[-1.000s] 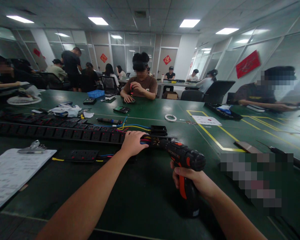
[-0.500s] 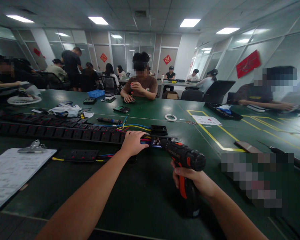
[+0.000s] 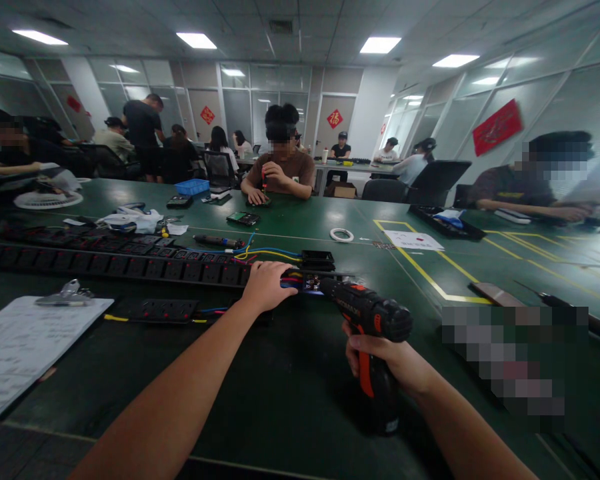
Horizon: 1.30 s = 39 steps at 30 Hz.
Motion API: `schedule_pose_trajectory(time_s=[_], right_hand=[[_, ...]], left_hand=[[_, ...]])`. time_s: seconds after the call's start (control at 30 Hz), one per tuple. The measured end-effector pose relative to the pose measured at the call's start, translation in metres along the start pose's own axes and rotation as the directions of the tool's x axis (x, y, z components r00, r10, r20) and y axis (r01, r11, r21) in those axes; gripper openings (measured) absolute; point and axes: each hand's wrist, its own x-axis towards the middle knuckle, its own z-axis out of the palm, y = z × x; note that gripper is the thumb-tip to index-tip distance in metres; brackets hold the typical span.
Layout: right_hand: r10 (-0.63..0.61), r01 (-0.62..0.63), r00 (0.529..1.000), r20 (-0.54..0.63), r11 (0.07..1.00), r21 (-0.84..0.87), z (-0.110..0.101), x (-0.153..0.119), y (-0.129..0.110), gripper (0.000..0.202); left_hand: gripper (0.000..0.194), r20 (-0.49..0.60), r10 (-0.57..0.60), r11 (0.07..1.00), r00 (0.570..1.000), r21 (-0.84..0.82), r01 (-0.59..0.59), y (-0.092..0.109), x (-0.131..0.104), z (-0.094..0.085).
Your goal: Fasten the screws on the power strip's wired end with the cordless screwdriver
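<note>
A long black power strip (image 3: 170, 268) with rows of sockets lies across the green table. My left hand (image 3: 267, 287) is wrapped over its right end, thumb pointing right and fingertips partly hidden behind the strip. Coloured wires and a lit circuit board (image 3: 312, 284) show in the open end just beyond the thumb. In my right hand (image 3: 375, 350) is a black and orange cordless drill (image 3: 373, 312), gripped by the handle. Its nose points left at the board; the bit's tip and any screw are too small to make out.
At left lies a clipboard (image 3: 40, 347) with paper, near a short socket piece (image 3: 163, 311). Behind the strip are a dark pen-shaped tool (image 3: 217, 242) and a tape roll (image 3: 341, 235). A person (image 3: 283, 167) works opposite with a red screwdriver. A soldering-iron-like tool (image 3: 580, 317) lies far right.
</note>
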Motion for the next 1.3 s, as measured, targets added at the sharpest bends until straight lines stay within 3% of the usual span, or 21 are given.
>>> schedule_pose_trajectory(time_s=[1.3], right_hand=[[-0.022,0.022,0.999,-0.023,1.000,0.003,0.0020,-0.0025,-0.0005,0.037]], left_hand=[[0.055,-0.007,0.005,1.000,1.000,0.000,-0.005,-0.0002,0.0001,0.0008]])
